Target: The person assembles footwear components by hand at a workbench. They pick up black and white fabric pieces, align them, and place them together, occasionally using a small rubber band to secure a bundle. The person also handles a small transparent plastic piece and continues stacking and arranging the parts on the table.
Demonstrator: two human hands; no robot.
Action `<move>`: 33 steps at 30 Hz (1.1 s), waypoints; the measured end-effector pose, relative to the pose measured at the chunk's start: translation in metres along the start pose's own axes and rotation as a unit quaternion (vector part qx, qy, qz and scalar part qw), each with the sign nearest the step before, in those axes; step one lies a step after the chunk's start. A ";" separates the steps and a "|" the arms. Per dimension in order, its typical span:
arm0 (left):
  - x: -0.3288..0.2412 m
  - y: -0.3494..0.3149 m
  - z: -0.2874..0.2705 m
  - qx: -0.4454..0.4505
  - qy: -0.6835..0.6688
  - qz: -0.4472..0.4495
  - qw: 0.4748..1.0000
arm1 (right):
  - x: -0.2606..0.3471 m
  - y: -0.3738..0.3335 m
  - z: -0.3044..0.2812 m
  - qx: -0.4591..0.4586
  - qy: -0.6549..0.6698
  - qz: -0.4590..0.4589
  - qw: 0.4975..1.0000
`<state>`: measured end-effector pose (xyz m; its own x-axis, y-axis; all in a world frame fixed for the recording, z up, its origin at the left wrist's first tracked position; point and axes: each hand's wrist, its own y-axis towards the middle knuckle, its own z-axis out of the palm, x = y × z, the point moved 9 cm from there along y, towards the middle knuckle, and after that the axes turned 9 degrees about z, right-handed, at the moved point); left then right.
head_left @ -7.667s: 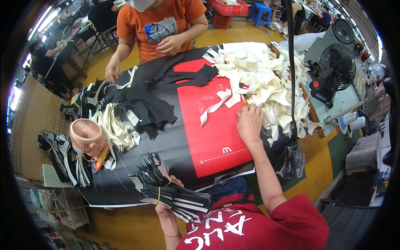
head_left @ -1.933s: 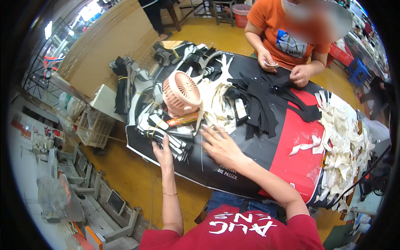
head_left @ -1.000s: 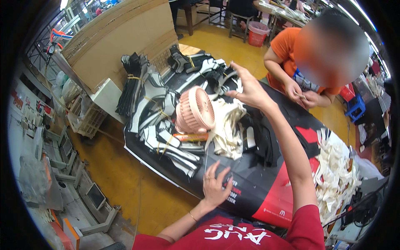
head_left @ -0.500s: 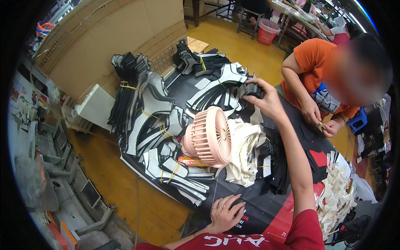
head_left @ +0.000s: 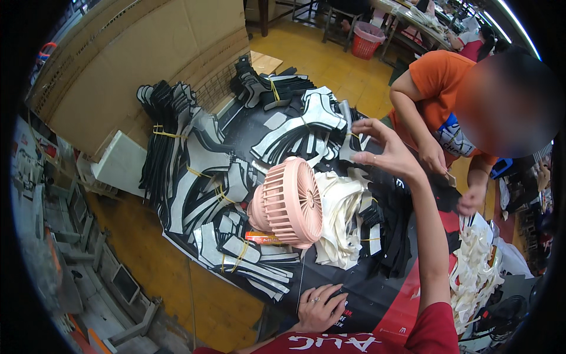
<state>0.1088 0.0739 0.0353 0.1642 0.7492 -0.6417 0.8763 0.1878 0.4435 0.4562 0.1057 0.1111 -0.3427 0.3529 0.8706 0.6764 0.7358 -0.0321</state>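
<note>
My right hand point(head_left: 386, 150) reaches over the far side of the table, thumb and fingers spread apart with nothing between them. Just beyond its fingertips stands a small bundle of grey and black cut pieces point(head_left: 346, 135), beside a larger tied bundle of silver-grey cut pieces point(head_left: 303, 121). Whether the fingertips still touch the small bundle is hard to tell. My left hand point(head_left: 321, 307), a ring on one finger, rests flat on the black sheet point(head_left: 365, 286) at the near edge, holding nothing. Between my hands are a pink fan point(head_left: 292, 200) and a heap of cream-white cut pieces point(head_left: 339, 221).
Tied bundles of dark pieces point(head_left: 168, 141) line the left side, with a big cardboard sheet point(head_left: 141, 53) behind. Black pieces point(head_left: 389, 230) lie beneath my right forearm. Another cream heap point(head_left: 477, 271) is at right. A person in orange point(head_left: 436, 76) works across the table.
My right hand has let go of the small dark bundle and opened, drawing slightly right. That bundle now stands beside the larger one. The other person's hands have moved apart.
</note>
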 end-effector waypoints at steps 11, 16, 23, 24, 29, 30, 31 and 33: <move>0.002 -0.006 0.006 0.008 0.006 -0.009 1.000 | 0.007 0.099 0.053 -0.019 -0.378 0.013 0.925; 0.001 -0.007 0.007 0.007 0.011 -0.009 1.000 | 0.036 0.096 0.047 -0.016 -0.394 -0.042 0.918; 0.001 -0.006 0.005 0.009 0.002 -0.012 1.000 | 0.051 0.095 0.026 -0.036 -0.303 -0.072 0.950; 0.001 -0.006 0.005 0.008 0.000 -0.013 1.000 | 0.054 0.095 0.022 -0.045 -0.296 -0.080 0.951; 0.000 -0.006 0.005 0.000 0.000 -0.009 1.000 | 0.075 0.097 0.004 -0.088 -0.238 -0.104 0.962; 0.001 -0.006 0.005 0.001 -0.003 -0.011 1.000 | 0.080 0.096 0.000 -0.094 -0.222 -0.107 0.965; 0.000 -0.006 0.005 0.001 0.002 -0.008 1.000 | 0.084 0.097 -0.003 -0.100 -0.207 -0.109 0.967; 0.001 -0.006 0.006 0.007 0.005 -0.009 1.000 | 0.091 0.098 -0.008 -0.121 -0.190 -0.115 0.968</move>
<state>0.1067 0.0695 0.0286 0.1432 0.7517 -0.6437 0.8853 0.1935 0.4229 0.4966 0.2054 0.1913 -0.6853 0.4172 0.5969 0.6715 0.6793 0.2962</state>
